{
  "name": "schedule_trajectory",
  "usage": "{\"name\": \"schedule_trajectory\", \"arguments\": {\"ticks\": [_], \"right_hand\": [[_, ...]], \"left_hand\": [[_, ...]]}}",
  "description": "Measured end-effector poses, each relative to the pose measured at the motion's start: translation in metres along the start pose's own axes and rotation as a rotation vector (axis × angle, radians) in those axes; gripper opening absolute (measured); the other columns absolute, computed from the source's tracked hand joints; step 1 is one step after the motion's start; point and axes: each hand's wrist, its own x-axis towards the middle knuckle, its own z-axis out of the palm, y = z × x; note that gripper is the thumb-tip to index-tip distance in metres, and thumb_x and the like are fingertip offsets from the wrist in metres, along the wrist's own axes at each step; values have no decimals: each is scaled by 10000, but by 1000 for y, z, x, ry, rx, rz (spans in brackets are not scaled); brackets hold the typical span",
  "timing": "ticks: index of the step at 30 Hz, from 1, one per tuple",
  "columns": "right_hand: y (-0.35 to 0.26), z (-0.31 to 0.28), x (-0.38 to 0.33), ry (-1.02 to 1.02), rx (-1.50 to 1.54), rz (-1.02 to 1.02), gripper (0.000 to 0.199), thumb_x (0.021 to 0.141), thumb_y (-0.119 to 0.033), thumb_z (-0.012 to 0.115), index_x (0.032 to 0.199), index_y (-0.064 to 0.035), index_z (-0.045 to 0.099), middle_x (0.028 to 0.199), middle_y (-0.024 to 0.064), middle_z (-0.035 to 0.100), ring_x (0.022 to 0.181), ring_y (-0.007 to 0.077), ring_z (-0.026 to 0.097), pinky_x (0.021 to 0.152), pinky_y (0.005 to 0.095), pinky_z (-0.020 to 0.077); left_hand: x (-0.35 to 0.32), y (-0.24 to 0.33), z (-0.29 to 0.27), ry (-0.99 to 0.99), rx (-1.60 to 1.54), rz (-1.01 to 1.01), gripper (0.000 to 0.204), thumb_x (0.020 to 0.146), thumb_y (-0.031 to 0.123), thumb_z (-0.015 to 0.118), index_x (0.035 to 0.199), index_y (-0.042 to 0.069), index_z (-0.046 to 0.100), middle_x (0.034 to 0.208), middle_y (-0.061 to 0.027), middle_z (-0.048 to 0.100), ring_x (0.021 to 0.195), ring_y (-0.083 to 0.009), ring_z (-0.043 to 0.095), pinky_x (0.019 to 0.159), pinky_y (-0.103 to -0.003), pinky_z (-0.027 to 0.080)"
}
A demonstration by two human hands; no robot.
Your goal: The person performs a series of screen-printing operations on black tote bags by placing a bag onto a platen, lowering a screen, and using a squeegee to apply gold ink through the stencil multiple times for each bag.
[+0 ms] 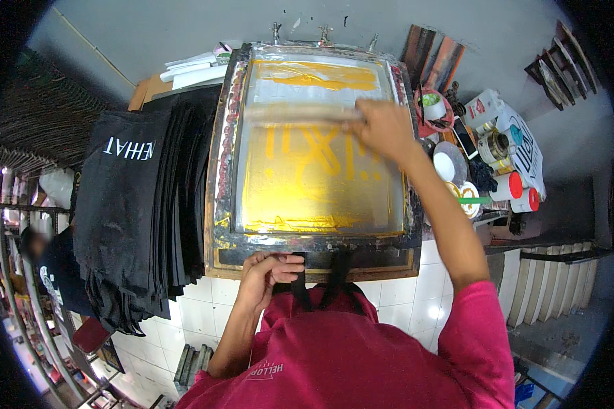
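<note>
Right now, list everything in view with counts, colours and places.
Screen frame: one, dark, centre
Ink: several patches, yellow, inside frame
Squeegee: one, pale, blurred, across frame
Clamps: three, silver, above frame
Fabric pieces: many, black, stacked left
Straps: two, black, below frame
Papers: several, white, upper left
Boards: at least two, brown, upper right
Phone: one, pale, right
Lidded containers: two, white, red lids, right
Tubs: uncounted, mixed, right
Floor tiles: many, white, below
Person: one, dark clothing, far left
Shirt: one, magenta, bottom
Left hand: one, bare, at straps
Right hand: one, bare, holding squeegee
</note>
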Motion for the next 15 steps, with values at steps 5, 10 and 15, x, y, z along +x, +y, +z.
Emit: {"name": "schedule_trajectory", "arguments": {"ticks": [5, 10, 15], "right_hand": [[51, -5, 93, -166, -72, 71, 629, 750, -574, 774, 1177, -113, 725, 1018, 199, 737, 974, 386, 703, 835, 497, 544], [62, 0, 118, -100, -43, 92, 708, 733, -630, 777, 1160, -67, 736, 971, 213, 740, 954, 403, 705, 844, 484, 547], [35, 11, 98, -171, -169, 217, 704, 723, -699, 749, 1030, -66, 758, 936, 167, 749, 892, 359, 725, 784, 474, 566]], "left_hand": [[-3, -4, -7, -36, -417, -132, 367, 873, 58, 479, 1146, -179, 545, 1291, -375, 584, 1266, -464, 577, 1089, -505, 498], [-9, 5, -12, -109, -473, -231, 476, 880, 76, 445, 1284, -169, 504, 1335, -347, 579, 1322, -457, 534, 1107, -532, 469], [23, 83, 15, -90, 437, 273, 328, 972, 106, 545, 1241, -50, 650, 1140, -197, 721, 1120, -272, 686, 991, -384, 533]]}}
